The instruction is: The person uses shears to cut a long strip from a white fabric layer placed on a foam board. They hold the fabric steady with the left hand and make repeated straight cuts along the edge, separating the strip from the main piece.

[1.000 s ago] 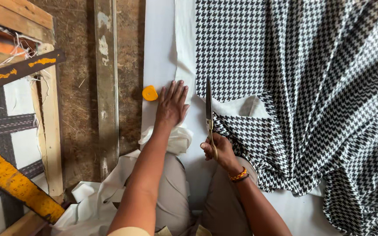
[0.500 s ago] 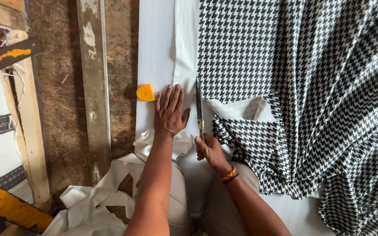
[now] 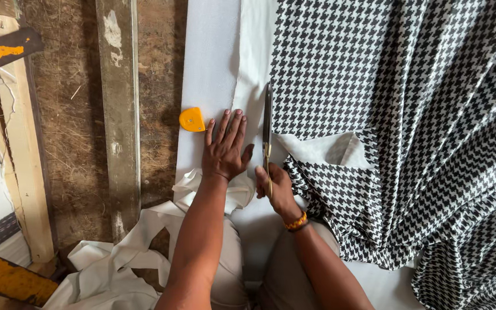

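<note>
Scissors (image 3: 267,123) further up the white cloth (image 3: 213,69); blades long, slim, dark.

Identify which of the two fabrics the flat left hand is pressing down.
The plain white fabric: the left hand lies flat on it, while the houndstooth fabric lies beyond the scissors.

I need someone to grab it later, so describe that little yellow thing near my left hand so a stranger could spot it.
Start at the white fabric strip running along the wooden floor. The left hand lies flat on it, and the tailor's chalk sits just beyond the little finger. It is the only small, flat, yellow-orange piece there, rounded on one side.
</note>
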